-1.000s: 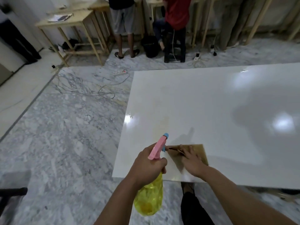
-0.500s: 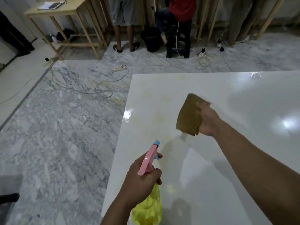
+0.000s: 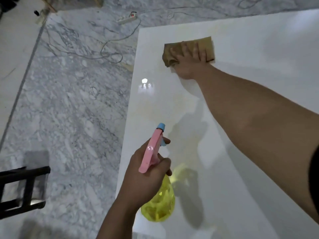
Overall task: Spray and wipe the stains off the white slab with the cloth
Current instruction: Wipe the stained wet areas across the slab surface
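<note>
The glossy white slab (image 3: 241,40) fills the right side of the view, with faint yellowish stains (image 3: 155,109) near its left edge. My right hand (image 3: 189,62) presses the brown cloth (image 3: 206,46) flat on the slab's far left part, arm stretched forward. My left hand (image 3: 146,173) grips a spray bottle (image 3: 160,204) with a yellow body, pink trigger head and blue nozzle, held above the slab's near left edge and pointing forward.
Grey marble floor (image 3: 69,118) lies left of the slab. A white power strip (image 3: 126,18) and loose cables (image 3: 103,52) lie on the floor beyond. A black stool frame (image 3: 22,187) stands at the lower left.
My right hand has carried the cloth from the near edge through the air and set it down flat farther out on the slab. The view has tilted down. The bottle stays in my left hand.
</note>
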